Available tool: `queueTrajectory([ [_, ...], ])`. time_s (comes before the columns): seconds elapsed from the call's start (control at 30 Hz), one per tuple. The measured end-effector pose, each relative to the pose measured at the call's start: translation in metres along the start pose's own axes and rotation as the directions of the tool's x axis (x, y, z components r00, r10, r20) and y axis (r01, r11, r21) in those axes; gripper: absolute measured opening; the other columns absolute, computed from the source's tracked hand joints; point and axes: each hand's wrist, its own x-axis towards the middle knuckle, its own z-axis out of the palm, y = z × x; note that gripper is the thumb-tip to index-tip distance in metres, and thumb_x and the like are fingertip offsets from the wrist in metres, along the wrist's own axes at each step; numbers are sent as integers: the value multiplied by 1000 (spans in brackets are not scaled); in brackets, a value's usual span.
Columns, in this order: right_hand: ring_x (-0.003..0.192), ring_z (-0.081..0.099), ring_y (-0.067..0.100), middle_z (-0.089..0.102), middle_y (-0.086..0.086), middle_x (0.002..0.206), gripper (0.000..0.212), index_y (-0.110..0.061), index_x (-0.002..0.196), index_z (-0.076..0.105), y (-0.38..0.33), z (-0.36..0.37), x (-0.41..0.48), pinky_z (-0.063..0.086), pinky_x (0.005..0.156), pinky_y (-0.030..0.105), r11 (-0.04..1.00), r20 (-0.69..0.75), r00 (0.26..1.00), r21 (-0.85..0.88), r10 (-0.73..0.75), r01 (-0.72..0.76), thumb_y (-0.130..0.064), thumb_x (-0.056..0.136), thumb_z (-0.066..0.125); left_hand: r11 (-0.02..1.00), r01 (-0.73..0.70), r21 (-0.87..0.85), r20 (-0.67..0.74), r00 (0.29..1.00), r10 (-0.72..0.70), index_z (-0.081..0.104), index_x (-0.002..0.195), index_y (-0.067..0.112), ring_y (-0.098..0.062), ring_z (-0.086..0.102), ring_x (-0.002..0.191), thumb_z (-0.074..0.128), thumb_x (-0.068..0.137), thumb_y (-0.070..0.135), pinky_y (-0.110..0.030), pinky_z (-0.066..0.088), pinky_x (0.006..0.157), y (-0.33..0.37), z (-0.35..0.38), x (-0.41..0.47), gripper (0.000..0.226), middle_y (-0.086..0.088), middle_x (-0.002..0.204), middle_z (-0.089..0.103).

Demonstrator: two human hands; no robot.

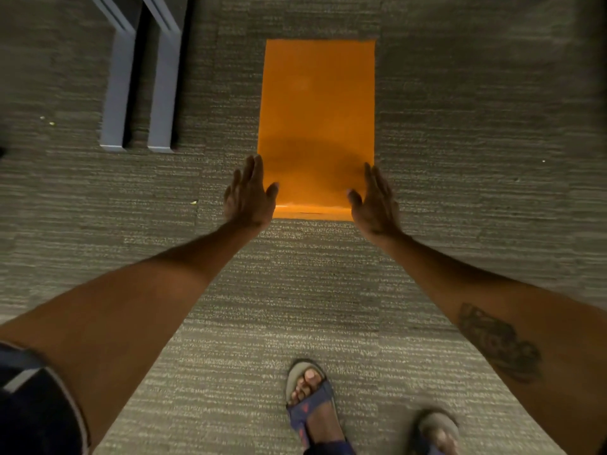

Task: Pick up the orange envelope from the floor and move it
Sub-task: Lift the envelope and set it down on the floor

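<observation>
1. Flanking the near end of the orange envelope (317,126), both hands are spread wide, fingers straight and together, palms turned inward toward each other.
2. The left hand (248,197) stands at the envelope's near left corner, its thumb lying over the orange surface; nothing is gripped.
3. The right hand (374,200) stands at the near right corner, thumb likewise over the sheet; nothing is gripped. Whether either palm presses the long edges cannot be told.
4. The envelope lies flat on the grey carpet (460,142), long axis running toward 12 o'clock from the hands, with a folded strip along its near edge.
5. Two grey metal furniture legs (141,93) stand at about 10 o'clock from the hands, well apart from the envelope's left edge.
6. Bare carpet lies open at 3 o'clock and at 6 o'clock, where two sandalled feet (312,402) stand, well apart from the envelope.
</observation>
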Motion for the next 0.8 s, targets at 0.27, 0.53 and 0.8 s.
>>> queueTrajectory([
  [0.27, 152, 12, 28, 7, 6, 166, 66, -19, 158, 9, -1, -21, -27, 21, 121, 46, 1000, 78, 997, 21, -24, 22, -43, 104, 37, 997, 72, -17, 69, 995, -70, 9, 161, 15, -29, 12, 156, 37, 104, 44, -47, 23, 124, 26, -14, -33, 69, -4, 170, 8],
  [0.53, 152, 15, 26, 12, 7, 166, 65, -15, 158, 11, 7, -34, -28, 21, 120, 42, 999, 113, 993, 48, -16, 10, -38, 105, 39, 989, 13, -146, -5, 1000, -14, 12, 160, 10, -30, 23, 153, 46, 103, 37, -42, 25, 122, 44, -14, -50, 72, -10, 168, 17],
  [0.8, 141, 38, 36, 28, 14, 161, 66, -11, 157, 13, 19, -5, 9, 38, 109, 45, 946, 72, 976, 239, 206, -217, -40, 105, 39, 950, 136, -281, -21, 989, -147, 15, 159, 8, -37, 33, 147, 49, 101, 36, -47, 33, 117, 28, 15, -2, 73, -14, 165, 24],
])
